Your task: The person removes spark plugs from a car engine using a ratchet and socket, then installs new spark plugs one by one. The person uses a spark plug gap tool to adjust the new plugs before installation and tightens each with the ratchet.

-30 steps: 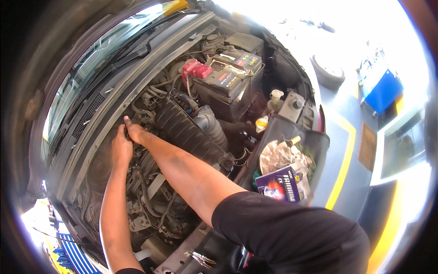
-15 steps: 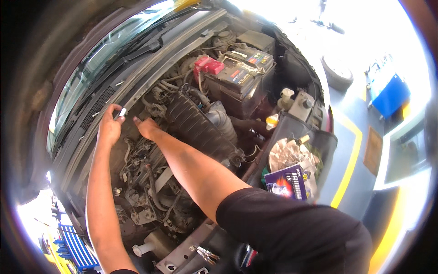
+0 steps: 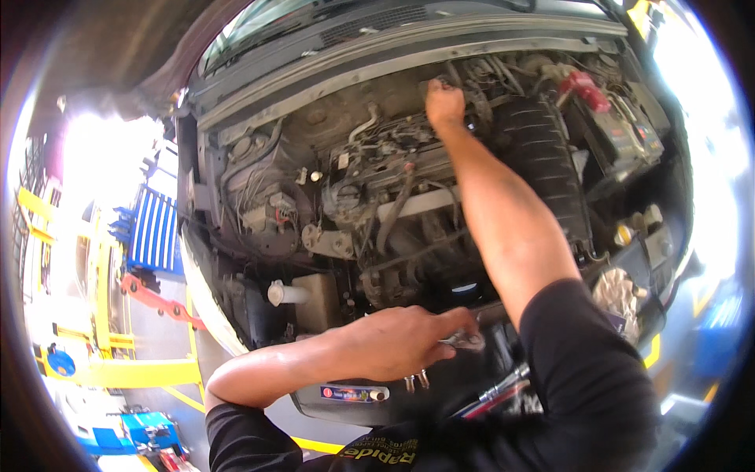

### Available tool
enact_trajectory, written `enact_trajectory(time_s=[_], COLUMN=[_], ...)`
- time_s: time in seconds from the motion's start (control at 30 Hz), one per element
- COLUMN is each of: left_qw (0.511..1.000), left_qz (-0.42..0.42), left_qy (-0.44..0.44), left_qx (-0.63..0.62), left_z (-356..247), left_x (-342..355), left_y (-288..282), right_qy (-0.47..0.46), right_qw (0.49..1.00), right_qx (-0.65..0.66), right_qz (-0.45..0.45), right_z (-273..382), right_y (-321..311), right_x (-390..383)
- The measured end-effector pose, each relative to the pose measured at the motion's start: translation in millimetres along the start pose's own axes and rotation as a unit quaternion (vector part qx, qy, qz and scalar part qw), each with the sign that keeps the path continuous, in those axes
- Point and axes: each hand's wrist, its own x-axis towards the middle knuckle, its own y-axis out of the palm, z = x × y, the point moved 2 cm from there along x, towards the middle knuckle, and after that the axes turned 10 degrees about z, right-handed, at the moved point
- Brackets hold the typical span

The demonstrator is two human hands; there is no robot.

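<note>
My right hand (image 3: 446, 104) reaches to the far side of the engine bay, its fingers closed beside the hoses at the back of the engine (image 3: 401, 149). What it grips, if anything, is hidden. My left hand (image 3: 401, 338) is over the front edge of the bay, fingers curled around a small, shiny, blurred thing (image 3: 465, 340) that I cannot make out. Just under that hand, the metal ends of spark plugs (image 3: 417, 381) show. Beside them lies a small printed box (image 3: 354, 393). Farther right, a metal ratchet-like tool (image 3: 503, 383) rests at the front.
At the right stand the battery (image 3: 621, 141) with its red terminal cover (image 3: 583, 88) and the black ribbed air filter housing (image 3: 539, 149). A white-capped reservoir (image 3: 314, 299) sits front left. Crumpled paper (image 3: 620, 295) lies front right. Yellow lift arms (image 3: 145, 371) are on the left.
The view has swung left. My left hand has come back from the far edge, where it held a small white piece, to the front. My right hand stays at the back of the engine, now closed.
</note>
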Motion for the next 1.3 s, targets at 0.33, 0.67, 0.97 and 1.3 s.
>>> enact_trajectory(time_s=[0.33, 0.67, 0.97, 1.3], left_qw=[0.974, 0.991, 0.949, 0.961], left_qz=[-0.072, -0.116, -0.226, -0.244], left_qy=[0.162, 0.063, -0.147, -0.024], left_qx=[0.144, -0.008, -0.163, -0.128], left_z=[12, 27, 79, 63], left_x=[16, -76, -140, -106], left_y=[50, 26, 85, 107], right_qy=[-0.025, -0.150, -0.238, -0.276], right_qw=[0.861, 0.634, 0.595, 0.589], right_qx=[-0.356, -0.694, -0.654, -0.659], right_qz=[0.363, 0.307, 0.402, 0.378], right_z=[16, 80, 70, 74], right_y=[-21, -27, -35, -47], right_x=[40, -6, 25, 8])
